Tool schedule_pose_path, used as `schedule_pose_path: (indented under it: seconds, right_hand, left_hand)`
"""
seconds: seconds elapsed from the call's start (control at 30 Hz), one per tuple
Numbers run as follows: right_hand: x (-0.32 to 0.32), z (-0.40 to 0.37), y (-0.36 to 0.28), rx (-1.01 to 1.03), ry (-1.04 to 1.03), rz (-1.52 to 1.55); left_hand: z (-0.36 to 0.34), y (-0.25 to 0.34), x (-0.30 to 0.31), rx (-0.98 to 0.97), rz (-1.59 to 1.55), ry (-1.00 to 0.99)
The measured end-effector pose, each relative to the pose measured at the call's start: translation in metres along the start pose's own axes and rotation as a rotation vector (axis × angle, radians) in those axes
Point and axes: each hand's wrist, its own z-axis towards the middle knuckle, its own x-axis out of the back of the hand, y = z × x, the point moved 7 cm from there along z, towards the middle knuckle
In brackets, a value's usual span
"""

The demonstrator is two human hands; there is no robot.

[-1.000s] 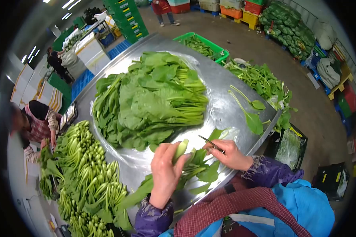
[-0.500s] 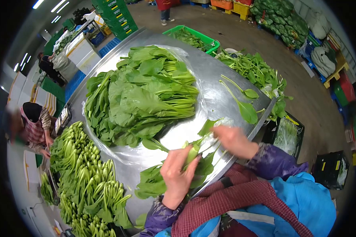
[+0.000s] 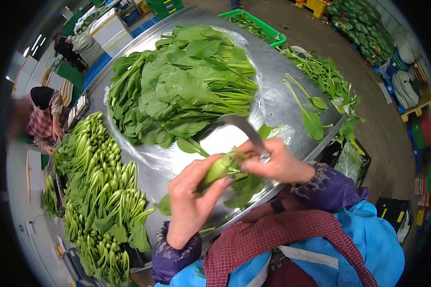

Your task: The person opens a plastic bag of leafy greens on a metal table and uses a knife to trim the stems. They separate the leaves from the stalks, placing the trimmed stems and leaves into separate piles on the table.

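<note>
My left hand [image 3: 191, 193] is closed around a bok choy [image 3: 217, 171], its pale green base pointing up and its leaves hanging down over the steel table [image 3: 278, 103]. Close against that bok choy, my right hand [image 3: 278, 161] grips a knife with a curved blade [image 3: 249, 131]; the blade points up and away to the left. The fingers of my right hand also touch the upper part of the bok choy. Beyond both hands lies a big heap of leafy greens [image 3: 177, 91] on clear plastic sheeting [image 3: 259, 115]. Loose leaves [image 3: 312, 123] rest to the right.
Trimmed bok choy [image 3: 103, 191] are piled in rows along the left. Past the table's right edge are more loose greens [image 3: 328, 79], a green crate [image 3: 278, 40] and a black crate [image 3: 357, 162]. Another person [image 3: 45, 115] works at the far left.
My right hand has moved left to the bok choy, and the knife blade now shows plainly above it. My left hand has shifted left and turned the bok choy. The view has tilted downward.
</note>
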Motion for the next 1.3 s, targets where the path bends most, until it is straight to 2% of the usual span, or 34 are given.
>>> schedule_pose_path:
  seconds: [0.03,0.07,0.1,0.13,0.17,0.23,0.27,0.3,0.33,0.37,0.4,0.47,0.5,0.57,0.6,0.67,0.7,0.8,0.87,0.93,0.97,1.0,1.17,1.2,1.27,1.3]
  right_hand:
    - [0.013,0.004,-0.015,0.092,-0.005,-0.267]
    - [0.023,0.007,-0.016,0.248,0.026,-0.598]
    - [0.044,0.008,-0.011,0.216,0.106,-0.803]
    - [0.059,0.009,-0.008,0.182,0.189,-1.008]
    - [0.058,0.010,-0.005,0.184,0.189,-1.009]
    - [0.062,0.012,0.013,0.024,0.236,-1.044]
    - [0.050,0.012,0.037,0.020,0.164,-0.952]
    - [0.034,0.012,0.066,0.016,0.094,-0.857]
    - [0.019,0.015,0.091,-0.068,-0.001,-0.761]
    - [0.010,0.019,0.110,-0.157,0.001,-0.698]
    - [0.004,0.022,0.126,-0.288,0.008,-0.640]
    - [-0.004,0.022,0.154,-0.297,-0.029,-0.532]
    - [-0.008,0.024,0.145,-0.295,-0.030,-0.529]
    - [-0.012,0.016,0.131,-0.629,0.029,-0.055]
    - [-0.014,0.013,0.122,-0.629,0.027,-0.056]
    - [-0.013,0.019,0.064,-0.036,0.067,-0.239]
    - [-0.014,0.017,0.037,0.097,0.057,-0.348]
    - [-0.009,0.010,0.002,0.200,0.067,-0.352]
    - [-0.002,0.007,0.004,0.140,0.116,-0.299]
    - [0.001,0.002,-0.001,0.251,0.156,-0.514]
    - [-0.003,0.000,-0.001,0.221,0.076,-0.592]
    - [-0.003,0.000,-0.004,0.220,0.081,-0.591]
    - [0.000,-0.005,0.011,0.165,0.047,-0.814]
    - [0.007,-0.008,0.022,0.165,0.051,-0.817]
    - [0.031,-0.013,0.056,-0.043,0.124,-0.760]
    - [0.029,-0.015,0.049,-0.037,0.177,-0.611]
  left_hand:
    - [-0.004,-0.005,0.007,0.005,0.001,0.006]
    - [-0.010,-0.012,0.009,-0.003,0.171,-0.055]
    - [-0.016,-0.019,0.008,-0.012,0.342,-0.118]
    - [-0.023,-0.027,0.009,-0.010,0.342,-0.114]
    - [-0.029,-0.042,0.011,0.062,0.324,-0.090]
    - [-0.042,-0.064,0.008,0.162,0.248,-0.046]
    - [-0.045,-0.065,0.004,0.163,0.246,-0.046]
    - [-0.048,-0.072,-0.004,0.261,0.174,-0.098]
    - [-0.053,-0.079,-0.013,0.358,0.102,-0.148]
    - [-0.057,-0.084,-0.018,0.391,0.048,-0.128]
    - [-0.059,-0.088,-0.022,0.389,0.052,-0.126]
    - [-0.061,-0.092,-0.023,0.349,0.073,-0.002]
    - [-0.058,-0.084,-0.022,0.197,0.190,0.068]
    - [-0.050,-0.073,-0.025,0.139,0.282,0.113]
    - [-0.044,-0.064,-0.025,0.077,0.372,0.154]
    - [-0.031,-0.057,-0.026,0.067,0.369,0.186]
    - [-0.023,-0.048,-0.027,0.009,0.394,0.175]
    - [-0.016,-0.040,-0.030,-0.058,0.356,0.128]
    - [-0.013,-0.046,-0.025,0.081,0.204,0.147]
    - [-0.012,-0.046,-0.022,0.094,0.166,0.163]
    - [-0.012,-0.044,-0.024,0.118,0.167,0.131]
    - [-0.012,-0.043,-0.026,0.143,0.169,0.098]
    - [-0.014,-0.033,-0.028,0.079,0.172,0.091]
    - [-0.015,-0.033,-0.026,0.099,0.147,0.094]
    - [-0.016,-0.035,-0.025,0.113,0.119,0.097]
    - [-0.016,-0.037,-0.025,0.100,0.152,0.118]
